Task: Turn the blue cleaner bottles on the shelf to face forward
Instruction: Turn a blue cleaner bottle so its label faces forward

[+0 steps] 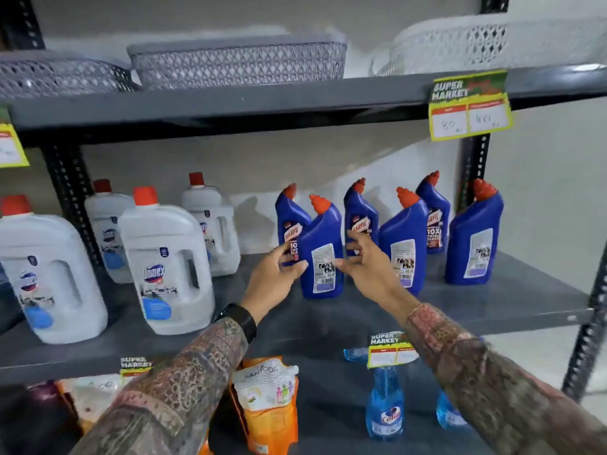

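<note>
Several blue cleaner bottles with red caps stand on the grey middle shelf (476, 300). The front row shows white back labels: one bottle (323, 247) between my hands, another (405, 238) to its right, a third (473, 238) at the far right. Three bottles in the back row (290, 215) (359, 215) (435, 208) show their front labels. My left hand (277, 279) touches the left side of the first bottle with its fingertips. My right hand (368, 264) touches its right side. Fingers of both hands are spread, not wrapped around it.
Several white jugs with red caps (164, 261) stand on the left of the same shelf. Plastic baskets (236, 60) sit on the shelf above, with a price tag (469, 106) hanging from its edge. Below are orange refill pouches (266, 399) and blue spray bottles (384, 408).
</note>
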`<move>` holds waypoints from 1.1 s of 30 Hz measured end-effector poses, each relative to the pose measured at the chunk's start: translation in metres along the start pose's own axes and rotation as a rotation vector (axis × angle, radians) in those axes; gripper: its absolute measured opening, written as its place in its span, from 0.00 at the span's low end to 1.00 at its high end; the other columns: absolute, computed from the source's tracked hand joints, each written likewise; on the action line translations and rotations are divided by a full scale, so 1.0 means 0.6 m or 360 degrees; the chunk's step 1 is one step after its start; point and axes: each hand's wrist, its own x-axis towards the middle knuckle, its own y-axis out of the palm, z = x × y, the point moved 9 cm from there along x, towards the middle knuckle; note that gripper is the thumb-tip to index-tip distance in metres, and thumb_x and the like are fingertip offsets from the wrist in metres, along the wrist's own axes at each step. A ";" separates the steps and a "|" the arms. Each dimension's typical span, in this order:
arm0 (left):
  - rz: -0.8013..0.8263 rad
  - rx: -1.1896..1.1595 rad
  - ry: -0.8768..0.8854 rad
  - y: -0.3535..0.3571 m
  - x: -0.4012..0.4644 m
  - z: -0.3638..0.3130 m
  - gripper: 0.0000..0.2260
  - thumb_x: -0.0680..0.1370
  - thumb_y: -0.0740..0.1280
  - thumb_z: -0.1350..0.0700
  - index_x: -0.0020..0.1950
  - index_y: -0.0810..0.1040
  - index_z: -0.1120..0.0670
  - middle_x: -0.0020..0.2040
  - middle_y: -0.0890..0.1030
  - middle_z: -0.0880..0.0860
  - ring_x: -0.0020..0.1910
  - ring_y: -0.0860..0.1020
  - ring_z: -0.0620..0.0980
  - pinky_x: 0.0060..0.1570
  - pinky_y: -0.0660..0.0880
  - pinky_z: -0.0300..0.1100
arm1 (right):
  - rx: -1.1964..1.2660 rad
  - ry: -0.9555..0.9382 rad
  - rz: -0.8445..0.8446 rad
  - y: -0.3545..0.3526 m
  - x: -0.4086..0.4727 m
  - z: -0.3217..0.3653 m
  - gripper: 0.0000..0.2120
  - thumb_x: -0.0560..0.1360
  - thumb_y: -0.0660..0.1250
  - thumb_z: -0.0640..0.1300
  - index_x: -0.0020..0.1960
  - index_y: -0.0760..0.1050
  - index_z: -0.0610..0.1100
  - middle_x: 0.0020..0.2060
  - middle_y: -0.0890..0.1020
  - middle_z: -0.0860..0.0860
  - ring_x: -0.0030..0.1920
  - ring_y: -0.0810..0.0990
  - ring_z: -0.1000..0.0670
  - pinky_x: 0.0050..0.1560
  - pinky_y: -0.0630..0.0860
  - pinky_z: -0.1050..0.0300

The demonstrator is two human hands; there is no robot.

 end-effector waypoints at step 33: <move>-0.0024 -0.0594 0.0146 0.054 0.010 -0.048 0.33 0.73 0.80 0.54 0.73 0.72 0.34 0.59 0.86 0.39 0.59 0.84 0.39 0.59 0.79 0.38 | 0.0533 -0.0183 0.0108 0.006 0.063 0.052 0.07 0.80 0.72 0.44 0.57 0.82 0.48 0.51 0.86 0.43 0.47 0.88 0.44 0.43 0.86 0.54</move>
